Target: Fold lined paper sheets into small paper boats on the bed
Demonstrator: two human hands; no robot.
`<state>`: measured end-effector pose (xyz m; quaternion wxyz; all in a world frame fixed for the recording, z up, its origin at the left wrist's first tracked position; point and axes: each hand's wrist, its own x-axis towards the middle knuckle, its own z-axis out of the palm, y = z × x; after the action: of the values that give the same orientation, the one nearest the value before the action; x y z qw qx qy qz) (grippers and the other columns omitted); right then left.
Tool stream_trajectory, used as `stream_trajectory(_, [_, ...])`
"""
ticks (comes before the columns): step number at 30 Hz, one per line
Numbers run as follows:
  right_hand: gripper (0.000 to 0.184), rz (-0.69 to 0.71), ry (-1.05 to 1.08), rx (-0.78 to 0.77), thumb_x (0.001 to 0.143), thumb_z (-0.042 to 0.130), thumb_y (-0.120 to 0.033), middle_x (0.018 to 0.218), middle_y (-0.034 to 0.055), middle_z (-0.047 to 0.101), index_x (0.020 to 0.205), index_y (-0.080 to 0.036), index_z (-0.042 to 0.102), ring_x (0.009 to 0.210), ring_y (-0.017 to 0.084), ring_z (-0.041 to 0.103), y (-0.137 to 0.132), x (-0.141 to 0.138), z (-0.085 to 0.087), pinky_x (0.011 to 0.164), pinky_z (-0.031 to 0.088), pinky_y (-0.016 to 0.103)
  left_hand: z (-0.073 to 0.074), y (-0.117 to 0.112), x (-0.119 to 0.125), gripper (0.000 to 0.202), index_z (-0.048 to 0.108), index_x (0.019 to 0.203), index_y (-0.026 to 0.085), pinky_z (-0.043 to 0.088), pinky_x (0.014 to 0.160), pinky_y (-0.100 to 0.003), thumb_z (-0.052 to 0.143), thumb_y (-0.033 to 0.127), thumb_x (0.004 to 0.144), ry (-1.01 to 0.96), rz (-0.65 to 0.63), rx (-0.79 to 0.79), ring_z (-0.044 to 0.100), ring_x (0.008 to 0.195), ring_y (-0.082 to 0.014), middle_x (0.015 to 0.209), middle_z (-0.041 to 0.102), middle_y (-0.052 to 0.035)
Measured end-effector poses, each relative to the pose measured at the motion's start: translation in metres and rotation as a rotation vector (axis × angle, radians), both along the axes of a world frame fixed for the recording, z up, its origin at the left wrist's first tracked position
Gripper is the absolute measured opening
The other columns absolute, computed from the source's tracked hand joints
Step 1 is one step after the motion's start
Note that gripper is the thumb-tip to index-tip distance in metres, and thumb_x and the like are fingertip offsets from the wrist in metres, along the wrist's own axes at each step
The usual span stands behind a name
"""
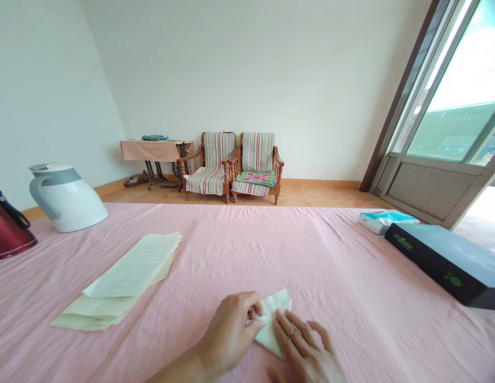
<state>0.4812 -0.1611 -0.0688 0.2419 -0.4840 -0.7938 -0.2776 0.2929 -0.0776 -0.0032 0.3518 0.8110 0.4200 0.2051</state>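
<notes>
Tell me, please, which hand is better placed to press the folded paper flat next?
Probably the right hand: its fingers lie extended on the folded paper. The left hand pinches the paper's left side with curled fingers, so it seems better suited to holding.

We see a home: two brown wooden armchairs draped in striped woven cloth, a rounded white-and-grey jug.

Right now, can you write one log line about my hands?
left hand: pinching folded paper | right hand: resting on folded paper | left side: ruled sheets | underneath: pink cloth
</notes>
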Motion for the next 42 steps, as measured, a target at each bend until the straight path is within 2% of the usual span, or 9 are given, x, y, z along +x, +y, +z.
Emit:
stream_trajectory(14, [0.039,-0.002,-0.046,0.000,0.090,0.046,-0.038,0.115,0.0034,0.068,0.125,-0.026,0.058,0.102,0.022,0.063,0.000,0.000,0.003,0.079,0.044,0.030,-0.001,-0.001,0.001,0.010,0.061,0.075,0.018,0.036,0.062,-0.022,0.056,0.011,0.070,0.048,0.012,0.056,0.056,0.069,-0.0144,0.071,0.061,0.0010])
stream_trajectory(19, [0.038,-0.008,-0.071,0.002,0.088,0.050,-0.040,0.115,0.0030,0.068,0.119,-0.021,0.061,0.099,0.019,0.064,0.000,-0.004,0.009,0.077,0.043,0.030,-0.003,-0.004,0.002,0.013,0.059,0.078,0.019,0.037,0.065,-0.023,0.055,0.009,0.071,0.068,0.022,0.083,0.055,0.071,-0.0148,0.075,0.060,0.0006])
stream_trajectory(23, [0.032,-0.008,-0.050,-0.015,0.085,0.053,-0.036,0.108,0.0021,0.071,0.109,-0.018,0.064,0.092,0.019,0.066,0.001,-0.010,0.023,0.077,0.042,0.033,0.002,-0.002,0.001,0.019,0.057,0.087,0.020,0.038,0.075,-0.026,0.058,0.009,0.071,0.112,0.026,0.151,0.053,0.085,-0.0179,0.088,0.058,-0.0012])
stream_trajectory(26, [0.030,-0.006,-0.013,-0.021,0.082,0.055,-0.034,0.104,0.0025,0.072,0.106,-0.018,0.064,0.087,0.020,0.067,0.002,-0.014,0.029,0.077,0.042,0.036,0.007,0.003,-0.001,0.021,0.055,0.088,0.020,0.036,0.082,-0.029,0.065,0.018,0.070,0.189,0.034,0.210,0.049,0.095,-0.0209,0.096,0.056,-0.0026])
stream_trajectory(31, [0.030,0.006,-0.009,0.006,0.083,0.055,-0.034,0.102,0.0026,0.072,0.107,-0.019,0.062,0.086,0.021,0.066,0.002,-0.014,0.029,0.075,0.042,0.035,0.013,0.017,-0.002,0.031,0.054,0.083,0.019,0.036,0.071,-0.026,0.074,0.033,0.064,0.353,0.005,0.164,0.052,0.088,-0.0210,0.091,0.057,-0.0019])
stream_trajectory(36, [0.030,-0.005,0.022,0.016,0.082,0.054,-0.035,0.103,0.0016,0.072,0.106,-0.019,0.062,0.087,0.020,0.066,0.001,-0.015,0.027,0.075,0.041,0.034,0.016,0.028,0.002,0.035,0.055,0.073,0.020,0.029,0.056,-0.024,0.078,0.041,0.057,0.432,-0.015,0.104,0.053,0.068,-0.0185,0.071,0.057,0.0021])
stream_trajectory(38, [0.030,-0.016,0.038,0.012,0.081,0.054,-0.034,0.104,0.0009,0.072,0.106,-0.019,0.062,0.087,0.019,0.066,0.000,-0.016,0.027,0.075,0.040,0.035,0.015,0.028,0.002,0.034,0.054,0.068,0.020,0.028,0.055,-0.024,0.078,0.042,0.057,0.441,-0.020,0.101,0.051,0.065,-0.0178,0.067,0.055,0.0025])
stream_trajectory(42, [0.030,-0.027,0.049,-0.002,0.081,0.054,-0.032,0.106,0.0009,0.071,0.107,-0.020,0.062,0.088,0.020,0.065,-0.001,-0.016,0.024,0.075,0.041,0.035,0.012,0.023,0.002,0.027,0.055,0.065,0.019,0.029,0.059,-0.023,0.075,0.036,0.062,0.407,-0.037,0.127,0.051,0.070,-0.0162,0.071,0.056,0.0032])
